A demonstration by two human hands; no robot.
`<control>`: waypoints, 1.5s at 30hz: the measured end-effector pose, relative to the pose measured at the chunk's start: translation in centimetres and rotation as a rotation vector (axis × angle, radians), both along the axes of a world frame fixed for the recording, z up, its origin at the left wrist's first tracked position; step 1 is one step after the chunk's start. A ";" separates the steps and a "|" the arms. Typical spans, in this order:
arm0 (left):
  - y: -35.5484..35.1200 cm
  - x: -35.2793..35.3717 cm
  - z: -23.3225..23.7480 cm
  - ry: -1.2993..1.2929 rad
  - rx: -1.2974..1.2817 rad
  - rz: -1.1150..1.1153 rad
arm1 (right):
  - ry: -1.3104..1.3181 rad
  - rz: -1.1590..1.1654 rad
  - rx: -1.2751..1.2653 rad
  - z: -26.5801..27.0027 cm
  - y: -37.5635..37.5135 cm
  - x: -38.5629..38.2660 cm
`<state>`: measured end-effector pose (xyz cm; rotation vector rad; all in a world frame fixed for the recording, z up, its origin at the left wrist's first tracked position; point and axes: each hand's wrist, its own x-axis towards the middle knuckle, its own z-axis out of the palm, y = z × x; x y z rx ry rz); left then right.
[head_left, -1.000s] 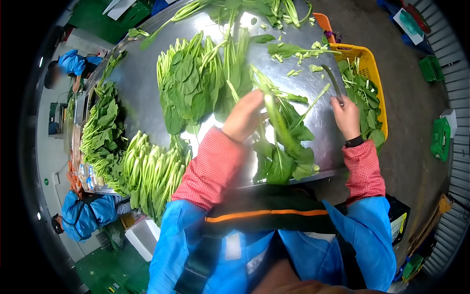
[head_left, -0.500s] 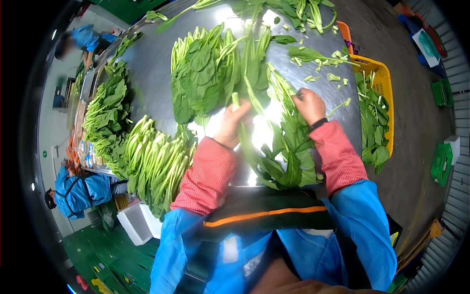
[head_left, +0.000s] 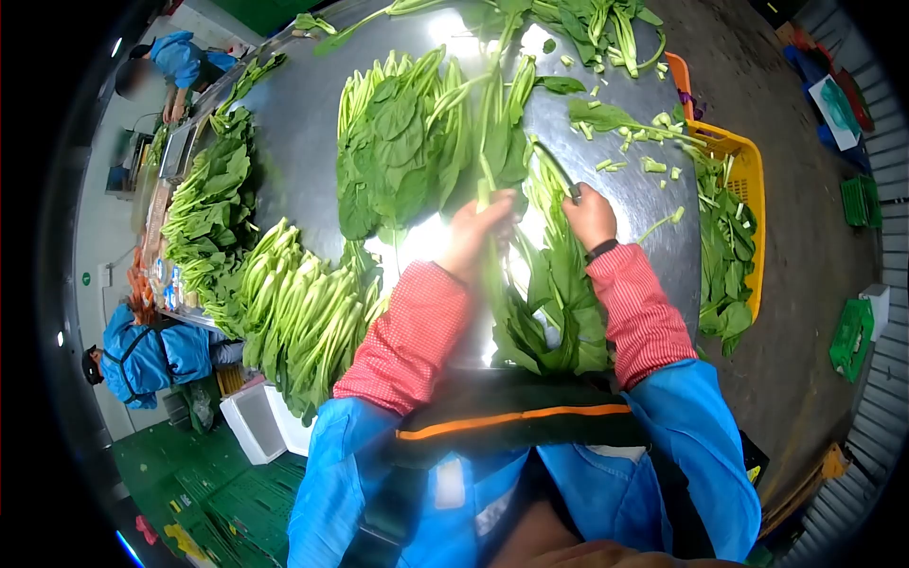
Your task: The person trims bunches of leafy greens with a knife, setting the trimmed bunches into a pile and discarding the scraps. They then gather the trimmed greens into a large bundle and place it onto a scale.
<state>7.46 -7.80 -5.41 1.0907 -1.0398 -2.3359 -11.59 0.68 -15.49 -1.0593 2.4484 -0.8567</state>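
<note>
The fingers of the left hand (head_left: 478, 227) are curled shut around the pale stems of a bunch of leafy greens (head_left: 559, 303), just below centre frame. The stem ends poke out above the knuckles and the leaves trail down toward the bottom edge of the steel table (head_left: 294, 142). Just to the right, the right hand (head_left: 589, 216) is closed in a fist on the handle of a knife (head_left: 554, 170), whose dark blade points up and left, close to the stem ends.

To trim cleanly, the stems probably want to be held level and tight so one cut takes them all. The holding fingers should sit back from the blade's line, and the cut should run away from that hand.

Above the hands lies a broad heap of loose greens (head_left: 398, 151), stems pointing to the top of the frame. Cut stem bits (head_left: 653, 163) are scattered at the upper right of the table. Beside that edge sits a yellow crate (head_left: 753, 180) holding discarded leaves.

At left and lower left, stacked greens (head_left: 298, 312) lie in rows with their stems together. Two co-workers in blue stand at the upper left (head_left: 175, 62) and lower left (head_left: 151, 364). A white box (head_left: 251, 421) rests on the green floor.
</note>
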 end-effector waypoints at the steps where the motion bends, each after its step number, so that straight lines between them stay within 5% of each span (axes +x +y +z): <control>1: 0.2 -0.2 0.3 -0.029 -0.004 0.014 | -0.093 -0.024 -0.108 0.9 0.4 0.0; 10: 1.0 -5.0 -0.7 -0.232 -0.129 -0.091 | -0.278 0.030 -0.353 9.2 6.7 3.4; 17: 2.3 -5.5 0.1 -0.027 -0.190 -0.141 | -0.282 0.121 -0.389 11.9 8.8 0.8; 24: 3.3 -4.9 2.9 0.039 -0.202 -0.394 | 0.406 0.435 -0.197 13.5 7.6 -3.9; 28: 2.7 -3.9 3.0 0.024 -0.188 -0.381 | 0.248 0.192 -0.062 8.5 9.4 -6.9; 31: 2.9 -3.6 2.8 0.014 -0.207 -0.399 | -0.414 0.057 -0.368 9.1 9.2 -4.7; 35: 3.3 -4.2 3.1 0.062 -0.195 -0.432 | -0.759 0.382 -0.286 12.5 7.6 -2.6; 37: 2.4 -3.3 2.9 0.086 -0.161 -0.479 | -0.551 0.353 -0.388 11.6 7.5 -3.2; 41: 0.0 0.4 5.5 0.222 0.004 -0.483 | 0.369 0.073 -0.031 11.8 8.1 -5.8; 43: -0.8 1.5 6.5 0.308 -0.080 -0.311 | 0.460 0.080 -0.132 11.5 7.5 -4.9; 45: -1.8 3.7 6.9 0.384 -0.026 -0.138 | 0.228 0.178 -0.071 11.1 5.9 -2.2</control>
